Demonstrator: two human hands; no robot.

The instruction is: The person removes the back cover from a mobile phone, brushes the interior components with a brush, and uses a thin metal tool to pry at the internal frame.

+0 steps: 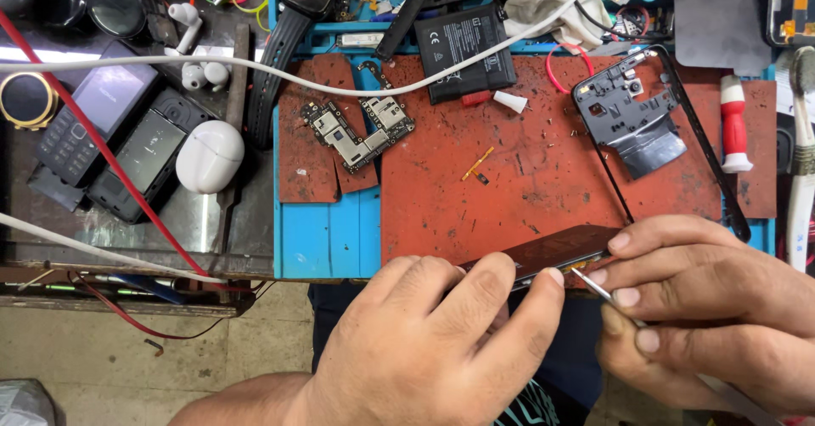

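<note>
My left hand (433, 345) grips a dark, opened phone body (556, 249) by its near edge at the front of the red work mat (518, 188). My right hand (709, 307) pinches thin metal tweezers (594, 284), their tip touching the phone's edge beside my left index finger. The phone is tilted, its far side partly hidden by my right fingers. A green circuit board (356, 133) lies at the mat's left. A black battery (464, 52) rests at the back. A black phone frame with camera bracket (632, 120) lies at the right.
Two dark phones (119, 141) and a white earbud case (210, 156) sit on the left bench. A white cable (280, 73) crosses the back, a red cable (110, 167) runs diagonally. A red-handled screwdriver (733, 124) lies at right. A smartwatch (297, 10) lies behind.
</note>
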